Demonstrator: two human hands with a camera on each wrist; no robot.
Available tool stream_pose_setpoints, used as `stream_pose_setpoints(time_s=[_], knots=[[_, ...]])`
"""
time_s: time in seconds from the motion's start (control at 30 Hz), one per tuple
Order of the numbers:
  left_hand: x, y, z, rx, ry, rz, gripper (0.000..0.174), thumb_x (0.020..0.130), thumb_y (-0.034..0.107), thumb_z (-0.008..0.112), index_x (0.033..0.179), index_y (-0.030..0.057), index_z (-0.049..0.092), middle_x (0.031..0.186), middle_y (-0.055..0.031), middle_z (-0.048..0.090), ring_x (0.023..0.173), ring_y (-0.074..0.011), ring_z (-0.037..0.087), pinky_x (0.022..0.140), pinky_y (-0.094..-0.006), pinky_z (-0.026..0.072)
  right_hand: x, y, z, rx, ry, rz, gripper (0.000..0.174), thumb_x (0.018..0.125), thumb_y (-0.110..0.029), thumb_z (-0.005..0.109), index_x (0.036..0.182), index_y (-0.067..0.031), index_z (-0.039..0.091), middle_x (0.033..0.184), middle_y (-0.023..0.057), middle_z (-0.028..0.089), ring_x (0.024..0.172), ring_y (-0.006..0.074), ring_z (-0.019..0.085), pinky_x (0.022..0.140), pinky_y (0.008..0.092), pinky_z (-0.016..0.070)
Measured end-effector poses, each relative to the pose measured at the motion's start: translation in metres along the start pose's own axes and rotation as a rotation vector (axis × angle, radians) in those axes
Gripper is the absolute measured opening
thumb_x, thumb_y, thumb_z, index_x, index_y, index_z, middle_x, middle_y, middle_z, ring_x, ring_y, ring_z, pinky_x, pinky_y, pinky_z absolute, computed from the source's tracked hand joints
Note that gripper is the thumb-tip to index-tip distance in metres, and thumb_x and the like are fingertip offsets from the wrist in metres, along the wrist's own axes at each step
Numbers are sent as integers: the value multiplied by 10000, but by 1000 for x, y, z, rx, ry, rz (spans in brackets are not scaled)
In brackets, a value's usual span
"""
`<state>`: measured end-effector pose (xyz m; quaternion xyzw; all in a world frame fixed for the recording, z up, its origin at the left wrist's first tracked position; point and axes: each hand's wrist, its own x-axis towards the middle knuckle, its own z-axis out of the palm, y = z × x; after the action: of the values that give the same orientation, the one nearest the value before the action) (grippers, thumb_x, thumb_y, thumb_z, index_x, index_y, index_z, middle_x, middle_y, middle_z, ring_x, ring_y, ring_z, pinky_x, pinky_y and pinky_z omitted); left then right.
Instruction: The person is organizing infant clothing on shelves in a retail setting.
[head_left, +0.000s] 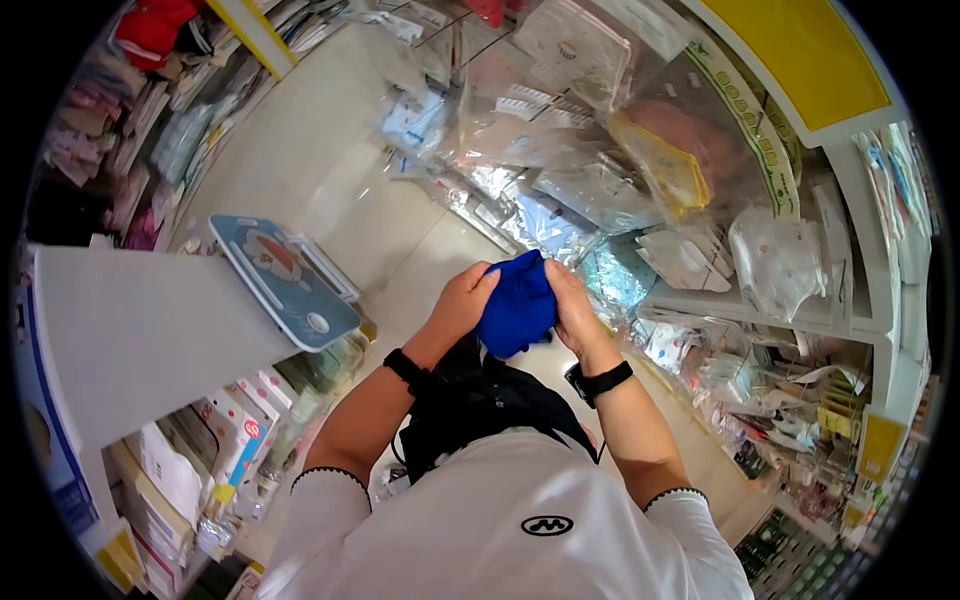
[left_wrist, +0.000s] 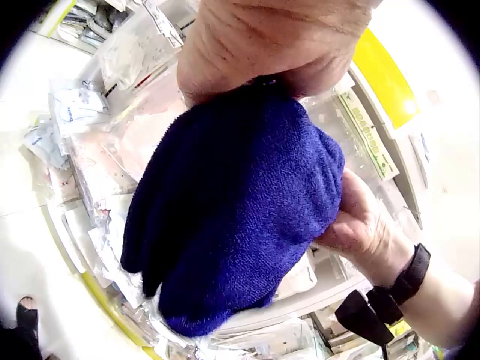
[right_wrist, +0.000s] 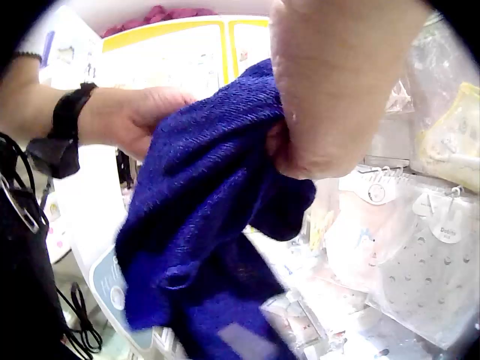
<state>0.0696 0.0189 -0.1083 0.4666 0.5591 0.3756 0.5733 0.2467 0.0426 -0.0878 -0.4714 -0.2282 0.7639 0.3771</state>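
A deep-blue terry cloth (head_left: 517, 305) hangs in folds between both hands, in front of the person's waist. My left hand (head_left: 464, 303) grips its left edge, thumb on top. On the opposite edge, my right hand (head_left: 573, 308) pinches the fabric. The left wrist view shows the cloth (left_wrist: 232, 202) bunched under the near left hand (left_wrist: 262, 45), its lower end hanging in rounded lobes. In the right wrist view the cloth (right_wrist: 202, 187) drapes down from the right hand (right_wrist: 337, 90), and a pale patch shows near its bottom. Some fingertips are hidden behind the fabric.
Shelves with clear-bagged garments (head_left: 590, 190) stand ahead and to the right. On the left, a white counter (head_left: 150, 330) carries a blue board with a picture (head_left: 285, 280) at its edge. Boxes (head_left: 235, 430) sit below it. Pale floor tiles (head_left: 340, 160) run between the shelves.
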Motion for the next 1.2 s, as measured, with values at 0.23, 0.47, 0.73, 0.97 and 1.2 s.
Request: stream_pose_setpoints(time_s=[0.23,0.47,0.73,0.97,1.2], knots=[[-40,-20,-22,-300,254,-204,341,898,252,490,1056,-44,549,904,-26,608,812,-121,545,736,-226,422,-34,46,-36,-566,-350,206,294,852,-211,583,1037,17,576,872,12,607,758,77,544,701,229,447],[-73,-15,-14,-357,134,-251,307,905,234,476,1026,-33,565,861,-16,605,773,-76,545,708,-205,432,-55,63,-52,-475,-146,-11,230,904,-213,483,982,-3,539,759,-3,523,627,83,492,480,226,430],[-60,18,-15,-223,106,-78,231,907,211,472,893,10,585,758,4,590,650,-60,519,617,-198,419,-69,49,-49,-507,-346,41,265,878,-249,519,956,2,544,649,48,565,491,120,539,422,262,435],[-53,16,-9,-187,286,-37,369,864,206,550,1172,38,437,984,-54,570,818,-138,548,741,-292,471,-84,26,-43,-43,-293,248,364,829,-232,601,1081,18,519,948,135,611,772,220,631,629,339,546],[-80,10,52,-890,-256,-461,393,882,428,470,1027,77,570,915,-53,607,764,-166,581,654,-295,489,-88,52,-4,416,-376,239,479,905,-476,370,1059,-54,536,1011,86,603,925,208,591,806,352,488]])
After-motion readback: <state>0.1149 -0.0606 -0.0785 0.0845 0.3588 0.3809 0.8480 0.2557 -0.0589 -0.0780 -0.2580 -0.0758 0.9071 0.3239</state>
